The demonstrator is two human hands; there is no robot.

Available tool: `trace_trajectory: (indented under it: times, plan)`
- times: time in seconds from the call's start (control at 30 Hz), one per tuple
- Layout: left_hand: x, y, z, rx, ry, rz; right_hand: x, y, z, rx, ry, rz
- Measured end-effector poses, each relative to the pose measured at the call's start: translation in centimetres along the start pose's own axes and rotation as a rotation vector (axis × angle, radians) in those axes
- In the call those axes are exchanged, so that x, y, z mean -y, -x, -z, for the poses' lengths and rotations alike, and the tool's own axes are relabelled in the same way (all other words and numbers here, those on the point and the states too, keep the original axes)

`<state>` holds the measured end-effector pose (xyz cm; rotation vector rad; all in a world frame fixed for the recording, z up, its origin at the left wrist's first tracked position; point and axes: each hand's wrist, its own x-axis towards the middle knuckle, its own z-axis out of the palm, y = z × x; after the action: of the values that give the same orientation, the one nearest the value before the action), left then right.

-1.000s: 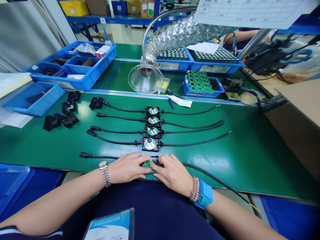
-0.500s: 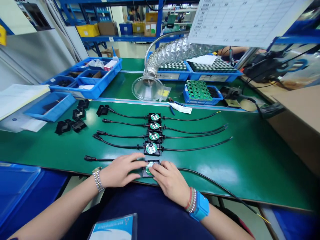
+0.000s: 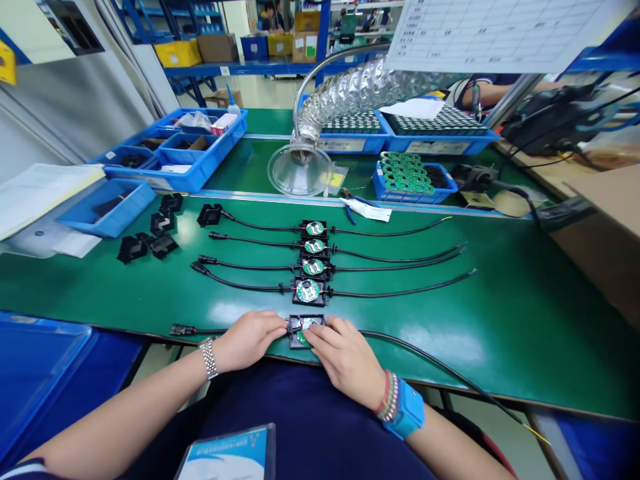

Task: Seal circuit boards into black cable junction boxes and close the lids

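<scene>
Near the table's front edge lies a small open black plastic housing (image 3: 293,343) with a round green circuit board (image 3: 301,336) in it, partly under my right fingers. My left hand (image 3: 251,340) is closed, its fingertips pinching the black cable (image 3: 213,331) where it enters the housing's left side. My right hand (image 3: 345,355) comes over the housing's right side, its fingers together on the board; the thumb is hidden. A second black cable (image 3: 415,348) runs out to the right past the table edge. Beyond, several finished-looking housings with boards (image 3: 307,291) lie in a column, cables to both sides.
Loose black plastic parts (image 3: 163,245) lie at the left near a small blue bin (image 3: 113,223). Behind are a compartment tray (image 3: 193,179), a fume extraction hood (image 3: 300,172), pliers (image 3: 350,212) and a blue basket of circuit boards (image 3: 417,193). A cardboard box (image 3: 607,220) stands at the right.
My left hand's spread fingers have closed together onto the cable at the housing's left side. My right fingers stay on the board, which now shows lower in the housing. The view has shifted slightly.
</scene>
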<state>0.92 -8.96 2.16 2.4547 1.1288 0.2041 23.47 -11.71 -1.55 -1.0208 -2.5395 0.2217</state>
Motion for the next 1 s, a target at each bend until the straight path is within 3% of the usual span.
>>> trace_trajectory:
  times: [0.17, 0.43, 0.63, 0.73, 0.83, 1.0]
  plan:
    - [-0.4, 0.4, -0.9, -0.038, -0.291, -0.031, 0.3, -0.4, 0.2, 0.03, 0.039, 0.004]
    - [-0.7, -0.1, -1.1, 0.06, -0.464, -0.146, 1.6, -1.7, 0.2, 0.071, 0.092, -0.089]
    - [-0.1, 1.0, -0.6, -0.039, -0.296, -0.033, 0.2, 0.3, 1.8, 0.022, -0.108, -0.049]
    - [-0.2, 1.3, -0.2, -0.081, -0.219, -0.058, -1.3, 1.8, 2.4, -0.052, -0.19, -0.128]
    - [-0.4, 0.8, -0.9, -0.108, -0.225, -0.102, -2.3, 2.1, 2.0, -0.092, -0.223, -0.187]
    - [-0.3, -0.3, -2.6, -0.118, -0.178, -0.118, -2.6, 1.1, 0.9, -0.123, -0.231, -0.122]
